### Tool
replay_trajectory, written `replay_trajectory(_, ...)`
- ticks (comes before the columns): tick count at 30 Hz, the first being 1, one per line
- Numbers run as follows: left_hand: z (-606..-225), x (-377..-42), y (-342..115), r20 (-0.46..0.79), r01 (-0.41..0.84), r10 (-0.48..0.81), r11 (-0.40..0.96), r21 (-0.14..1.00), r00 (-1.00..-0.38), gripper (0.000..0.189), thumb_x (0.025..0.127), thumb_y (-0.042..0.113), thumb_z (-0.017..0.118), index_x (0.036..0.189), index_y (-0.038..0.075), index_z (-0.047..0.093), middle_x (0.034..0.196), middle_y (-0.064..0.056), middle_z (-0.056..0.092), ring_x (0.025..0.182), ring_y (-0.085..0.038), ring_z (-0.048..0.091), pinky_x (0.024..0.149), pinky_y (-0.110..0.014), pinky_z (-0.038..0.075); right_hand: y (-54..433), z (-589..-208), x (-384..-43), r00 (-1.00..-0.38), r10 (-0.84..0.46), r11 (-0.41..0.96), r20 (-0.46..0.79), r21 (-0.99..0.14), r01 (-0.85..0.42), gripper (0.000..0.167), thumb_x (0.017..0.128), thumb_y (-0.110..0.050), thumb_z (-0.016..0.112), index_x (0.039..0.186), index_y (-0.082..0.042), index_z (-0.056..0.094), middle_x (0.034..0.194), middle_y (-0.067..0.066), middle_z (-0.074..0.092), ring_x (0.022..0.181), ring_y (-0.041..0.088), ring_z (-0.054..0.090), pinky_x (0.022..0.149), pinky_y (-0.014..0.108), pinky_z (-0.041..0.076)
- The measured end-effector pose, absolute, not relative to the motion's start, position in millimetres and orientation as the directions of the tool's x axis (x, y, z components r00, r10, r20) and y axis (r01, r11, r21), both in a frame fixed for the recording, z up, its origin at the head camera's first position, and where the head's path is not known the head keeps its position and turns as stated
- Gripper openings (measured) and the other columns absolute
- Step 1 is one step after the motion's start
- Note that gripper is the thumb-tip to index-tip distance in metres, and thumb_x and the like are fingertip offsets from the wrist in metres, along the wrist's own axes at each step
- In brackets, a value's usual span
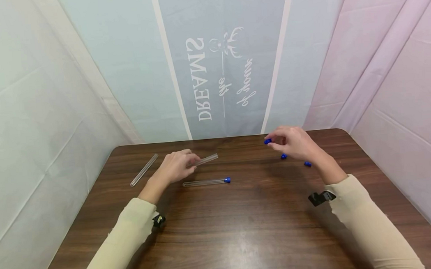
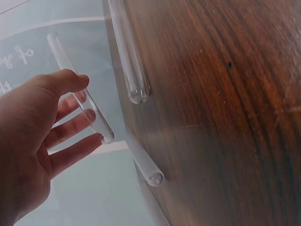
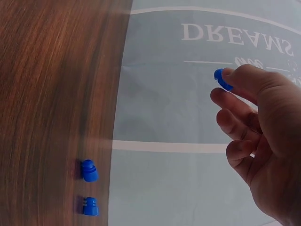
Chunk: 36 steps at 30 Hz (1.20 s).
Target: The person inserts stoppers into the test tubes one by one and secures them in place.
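My left hand (image 1: 176, 166) pinches a clear test tube (image 1: 207, 159) between thumb and fingers, off the table, its rounded end toward the palm side in the left wrist view. My right hand (image 1: 293, 142) holds a small blue cap (image 3: 222, 79) between thumb and fingertips, the other fingers loosely bent. Two more blue caps (image 3: 88, 170) lie on the table below that hand. Between the hands, nearer the body, lies a test tube with a blue cap (image 1: 205, 182) on its right end. An uncapped test tube (image 1: 143, 170) lies slanted left of my left hand.
A brown wood-grain table (image 1: 240, 231) spans the work area, its back edge close behind both hands. Beyond it hangs a pale blue-grey cloth (image 1: 227, 88) with mirrored lettering. White cloth walls (image 1: 25, 121) stand at the left and right sides.
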<state>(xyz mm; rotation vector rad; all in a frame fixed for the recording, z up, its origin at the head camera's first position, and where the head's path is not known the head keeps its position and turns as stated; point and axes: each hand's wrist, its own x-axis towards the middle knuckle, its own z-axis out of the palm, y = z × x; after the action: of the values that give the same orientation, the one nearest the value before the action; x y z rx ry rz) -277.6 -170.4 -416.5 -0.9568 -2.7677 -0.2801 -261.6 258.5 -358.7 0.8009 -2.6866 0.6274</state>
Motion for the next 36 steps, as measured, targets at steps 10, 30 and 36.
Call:
replay_trajectory(10,-418,-276,-161,0.243,0.623,0.588,0.776,0.099,-0.771,0.021,0.098,0.021,0.084,0.119,0.022,0.085,0.103,0.001,0.076,0.078,-0.016,0.072,0.064,-0.036,0.056,256,-364,-262,-0.827,-0.449,0.74,0.337,-0.377,-0.556,0.02,0.102,-0.01,0.081,0.121,-0.009,0.085,0.105,0.008,0.086,0.072,0.007,0.065,0.065,0.026,0.051)
replay_trajectory(30,-416,-275,-146,0.267,0.671,0.634,0.737,0.077,-0.726,0.024,0.1,0.022,0.081,0.124,0.022,0.083,0.106,0.001,0.079,0.086,-0.02,0.076,0.068,-0.04,0.061,237,-381,-264,-0.822,-0.464,0.691,0.329,-0.446,-0.569,0.015,0.101,-0.009,0.083,0.116,-0.011,0.082,0.1,0.008,0.085,0.074,0.008,0.066,0.066,0.025,0.05)
replay_trajectory(36,-416,-274,-141,0.28,0.685,0.647,0.726,0.057,-0.709,0.025,0.1,0.023,0.082,0.124,0.022,0.082,0.103,0.003,0.077,0.086,-0.021,0.075,0.068,-0.039,0.06,230,-385,-264,-0.805,-0.479,0.661,0.35,-0.46,-0.593,0.013,0.101,-0.008,0.083,0.113,-0.011,0.081,0.097,0.009,0.085,0.073,0.008,0.066,0.066,0.024,0.051)
